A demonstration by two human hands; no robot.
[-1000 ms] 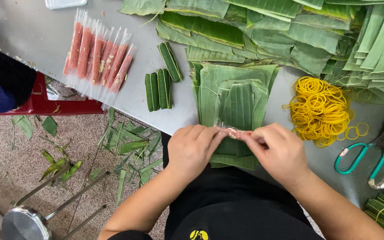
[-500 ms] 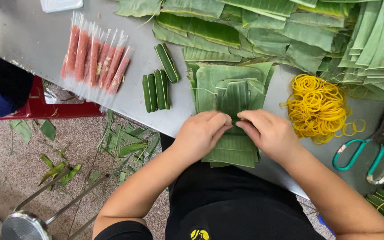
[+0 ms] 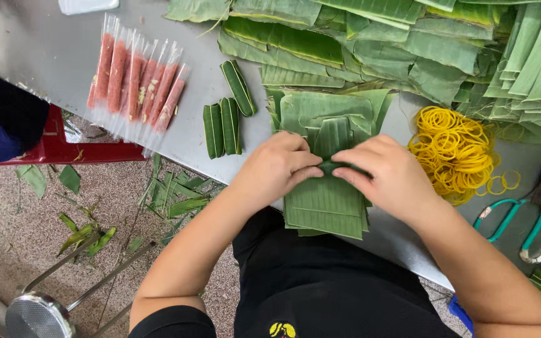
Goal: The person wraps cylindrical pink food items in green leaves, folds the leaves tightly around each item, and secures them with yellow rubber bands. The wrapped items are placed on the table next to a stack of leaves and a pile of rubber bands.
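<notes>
On top of a stack of ribbed, squared-off banana leaf pieces (image 3: 324, 203) at the near edge of a grey metal table (image 3: 51, 56), I am folding a small dark green leaf strip (image 3: 339, 166). Both my hands pinch it shut: my left hand (image 3: 277, 168) from the left, my right hand (image 3: 391, 175) from the right, fingertips almost meeting, wrists angled inward.

Just left of my left hand lie three finished leaf-wrapped rolls (image 3: 226, 116), short and glossy. Farther left is a fanned row of pink sausage sticks in clear plastic sleeves (image 3: 136, 81).

A tangled heap of yellow rubber bands (image 3: 455, 150) sits just beside my right hand, with teal-handled scissors (image 3: 524, 228) beyond. Loose broad banana leaves (image 3: 370, 37) cover the table's far side. Leaf scraps (image 3: 158, 200) litter the speckled floor below.
</notes>
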